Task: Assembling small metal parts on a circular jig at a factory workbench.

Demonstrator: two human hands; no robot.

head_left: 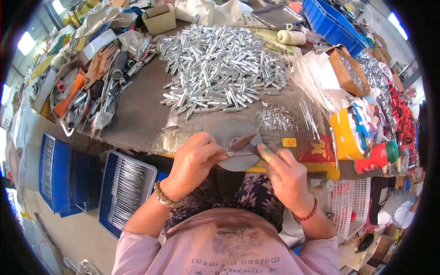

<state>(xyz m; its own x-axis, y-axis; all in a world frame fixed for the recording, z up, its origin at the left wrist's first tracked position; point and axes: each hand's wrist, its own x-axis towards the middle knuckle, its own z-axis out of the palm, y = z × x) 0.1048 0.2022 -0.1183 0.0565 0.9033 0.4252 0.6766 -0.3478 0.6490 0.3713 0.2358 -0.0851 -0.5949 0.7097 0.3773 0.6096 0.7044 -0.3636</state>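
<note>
My left hand (pixel 198 156) is closed in a pinch on one end of a short silver metal tube (pixel 238 154). The tube lies level across the near part of a round grey disc (pixel 224 130) at the bench's front edge. My right hand (pixel 288 176) is closed just right of the disc, its fingertips by the bluish end of a brown wedge-shaped piece (pixel 244 141). Whether they grip that piece or something smaller is hidden. Beyond the disc spreads a big heap of silver metal tubes (pixel 220 68). Small metal pins (pixel 276 117) form a lesser pile to its right.
Blue crates (pixel 106 192) stand below the bench on the left, one with rows of metal rods. Mixed tools and bags (pixel 98 82) crowd the bench's left side. To the right are a yellow box (pixel 344 133), a red-and-green container (pixel 378 156) and a white basket (pixel 341 201).
</note>
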